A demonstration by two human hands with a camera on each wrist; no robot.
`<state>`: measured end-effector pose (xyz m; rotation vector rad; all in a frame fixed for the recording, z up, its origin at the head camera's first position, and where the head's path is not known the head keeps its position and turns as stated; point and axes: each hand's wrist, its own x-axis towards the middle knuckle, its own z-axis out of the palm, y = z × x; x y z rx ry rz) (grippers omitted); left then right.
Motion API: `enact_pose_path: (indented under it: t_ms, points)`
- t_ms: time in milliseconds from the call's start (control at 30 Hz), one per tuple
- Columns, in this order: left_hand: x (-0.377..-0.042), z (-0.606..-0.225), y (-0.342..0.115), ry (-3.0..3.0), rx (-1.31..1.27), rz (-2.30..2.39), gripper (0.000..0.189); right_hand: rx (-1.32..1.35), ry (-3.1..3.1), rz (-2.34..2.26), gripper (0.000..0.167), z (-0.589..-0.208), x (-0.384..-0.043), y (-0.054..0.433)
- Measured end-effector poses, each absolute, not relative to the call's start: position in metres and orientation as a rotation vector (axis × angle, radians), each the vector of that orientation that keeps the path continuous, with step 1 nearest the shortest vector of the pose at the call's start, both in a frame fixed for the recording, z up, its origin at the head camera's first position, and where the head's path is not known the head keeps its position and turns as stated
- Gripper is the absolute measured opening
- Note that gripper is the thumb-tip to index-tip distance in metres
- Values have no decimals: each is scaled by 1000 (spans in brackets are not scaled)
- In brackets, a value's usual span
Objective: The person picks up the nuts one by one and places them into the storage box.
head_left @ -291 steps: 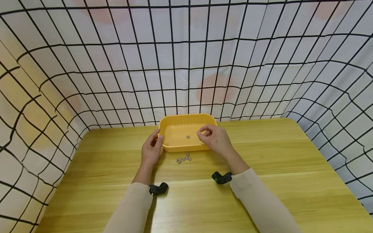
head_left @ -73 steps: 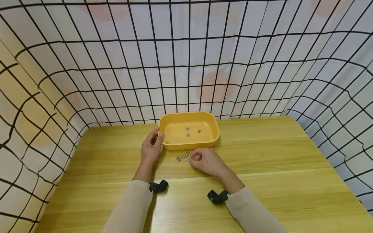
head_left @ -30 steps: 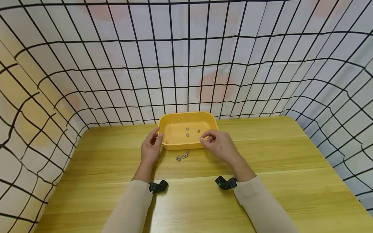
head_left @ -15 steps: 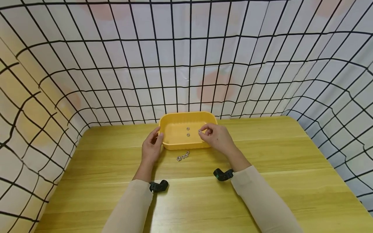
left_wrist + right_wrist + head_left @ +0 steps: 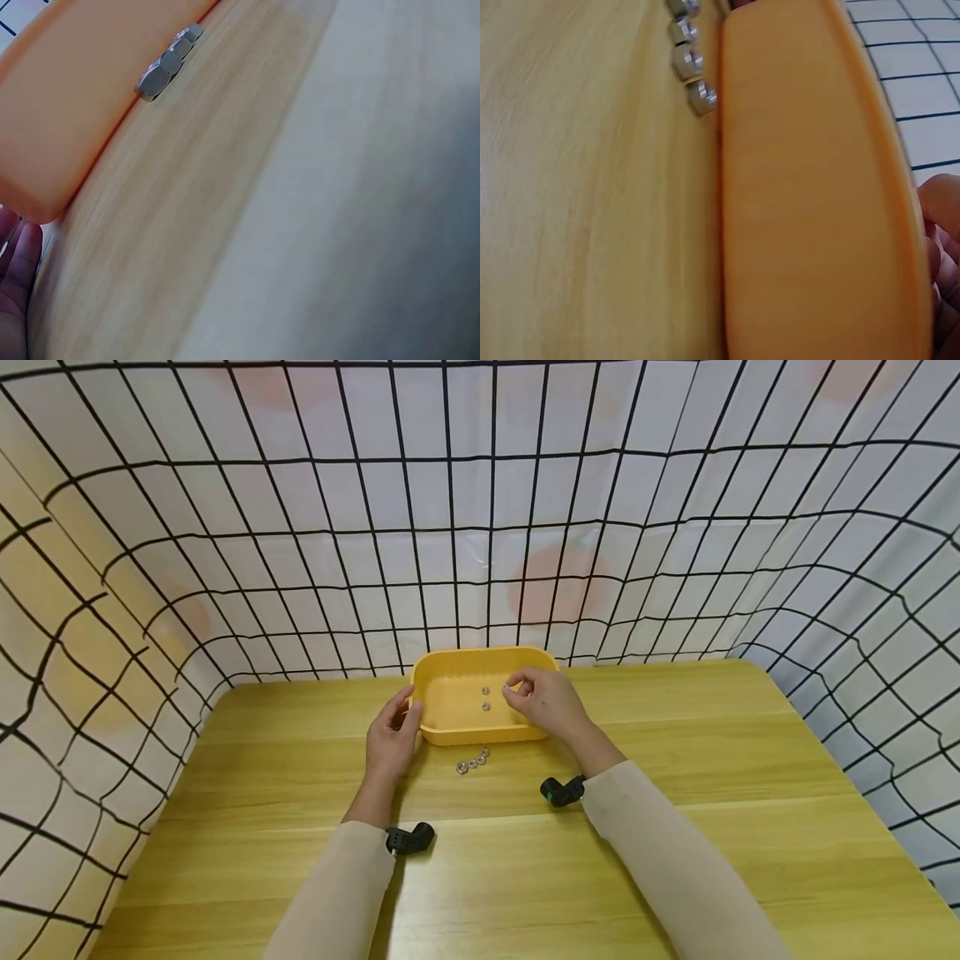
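A yellow plastic tray (image 5: 480,737) stands at the back of the table. My left hand (image 5: 390,742) grips its left end, thumb near the front corner and fingers along the side. Over the tray's right half, my right hand (image 5: 551,703) pinches a small metal nut (image 5: 506,688) between thumb and forefinger, mostly covered by the fingertips. Two nuts lie on the tray floor, a rear nut (image 5: 485,691) and a front nut (image 5: 486,707). Just outside the front wall, several hex nuts form a slanting row, the largest nut (image 5: 462,767) at its left end.
The wood-grain table (image 5: 480,877) extends in front and to both sides. Behind the tray rises a white cloth with a black grid net (image 5: 487,527), which curves round left and right. Each wrist carries a black camera, such as the left wrist camera (image 5: 411,839).
Since ten seconds ago, more nuts lie in the tray and fewer on the table. The right hand took a nut from the row and moved back over the tray, then leftward. The left hand stayed.
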<state>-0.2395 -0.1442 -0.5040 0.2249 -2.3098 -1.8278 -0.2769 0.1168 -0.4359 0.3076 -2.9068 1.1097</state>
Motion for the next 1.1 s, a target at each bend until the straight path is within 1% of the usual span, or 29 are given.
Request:
enact_pose_path:
  t_ms: [333,567,1100]
  points:
    - [-240,-501,-143,-2295,221,-1832,40,343,-2962,998,21,-433,-289,108]
    - [-240,-502,-143,-2296,225,-1839,40,288,-2993,1015,21,-436,-296,104]
    - [-240,-503,-143,-2291,222,-1838,40,243,-3010,976,21,-442,-298,103]
